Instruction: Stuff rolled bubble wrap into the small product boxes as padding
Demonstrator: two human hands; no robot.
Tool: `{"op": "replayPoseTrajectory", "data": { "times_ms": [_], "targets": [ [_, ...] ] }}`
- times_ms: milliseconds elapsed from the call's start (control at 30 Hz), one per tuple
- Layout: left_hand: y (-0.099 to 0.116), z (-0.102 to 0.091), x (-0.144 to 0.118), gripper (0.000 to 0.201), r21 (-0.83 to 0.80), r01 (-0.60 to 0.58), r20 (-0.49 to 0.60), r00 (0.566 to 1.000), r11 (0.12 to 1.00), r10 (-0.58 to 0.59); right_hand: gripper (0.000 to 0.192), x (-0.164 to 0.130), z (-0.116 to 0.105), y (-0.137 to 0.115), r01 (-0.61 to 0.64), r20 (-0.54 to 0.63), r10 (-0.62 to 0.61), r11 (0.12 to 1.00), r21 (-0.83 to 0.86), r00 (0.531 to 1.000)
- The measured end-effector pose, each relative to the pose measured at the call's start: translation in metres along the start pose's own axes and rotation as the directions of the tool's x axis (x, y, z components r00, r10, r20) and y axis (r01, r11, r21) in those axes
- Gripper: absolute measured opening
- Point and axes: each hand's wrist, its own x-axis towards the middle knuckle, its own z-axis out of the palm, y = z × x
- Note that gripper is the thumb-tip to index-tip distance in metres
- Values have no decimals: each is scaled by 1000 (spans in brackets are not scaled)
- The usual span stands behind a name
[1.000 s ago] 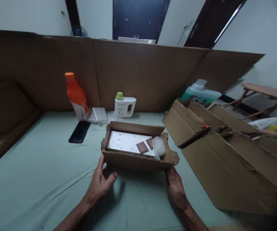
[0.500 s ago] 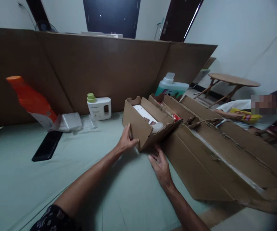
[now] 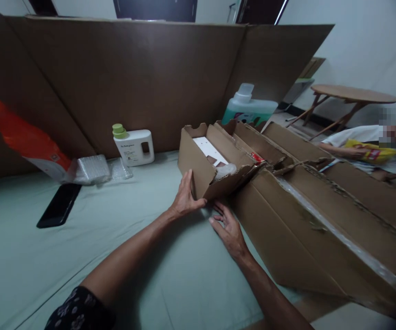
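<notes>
Small torn cardboard box point(image 3: 211, 162) sits on green sheet point(image 3: 81, 256), butted against big flattened carton point(image 3: 321, 215); left hand point(image 3: 185, 198) grips its near corner, right hand point(image 3: 228, 228) lies open, fingers at its base; likely mid-reposition, next move needs a two-handed hold.

Small box point(image 3: 201, 172): matt brown corrugated cardboard w/ torn rough edges; sheet point(image 3: 46, 270): smooth pale-green cloth; phone point(image 3: 59, 205): glossy black.
</notes>
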Motion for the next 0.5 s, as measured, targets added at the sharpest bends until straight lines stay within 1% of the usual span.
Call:
{"op": "replayPoseTrajectory", "data": {
  "times_ms": [67, 133, 167, 233, 300, 333, 367, 400, 433, 467, 500],
  "targets": [
    [-2, 6, 1, 111, 9, 8, 0, 1000, 1000, -8, 62, 0, 1, 2, 21, -1, -21, 1000, -24, 1000],
    [-3, 10, -6, 106, 28, 27, 4, 1000, 999, -27, 61, 0, 0, 3, 31, -2, -31, 998, -50, 1000],
    [-2, 11, -13, 104, 43, 33, 13, 999, 999, -34, 61, 0, 0, 4, 27, -5, -28, 997, -65, 1000],
    [2, 10, -38, 98, 79, 37, 39, 998, 996, -40, 58, 1, -1, 6, 23, -15, -25, 993, -113, 1000],
    [10, 8, -74, 91, 134, -6, 99, 995, 991, -8, 50, 4, -2, 9, 64, -6, -67, 979, -192, 998],
    [16, 6, -95, 87, 169, -49, 148, 989, 984, 23, 45, 6, -3, 12, 108, 11, -108, 965, -240, 994],
    [21, 3, -117, 83, 226, -128, 238, 968, 966, 73, 41, 9, -4, 14, 165, 42, -160, 943, -289, 986],
    [28, 0, -140, 78, 278, -185, 312, 945, 943, 94, 38, 11, -4, 17, 230, 84, -214, 912, -340, 973],
    [34, -4, -164, 72, 316, -213, 375, 923, 925, 85, 37, 13, -3, 20, 295, 135, -263, 871, -393, 955],
    [40, -10, -186, 65, 333, -224, 432, 900, 916, 63, 38, 13, -1, 22, 356, 183, -305, 819, -450, 934],
    [46, -17, -207, 58, 329, -206, 465, 885, 922, 32, 41, 12, 2, 25, 413, 229, -343, 757, -506, 911]
  ]
}}
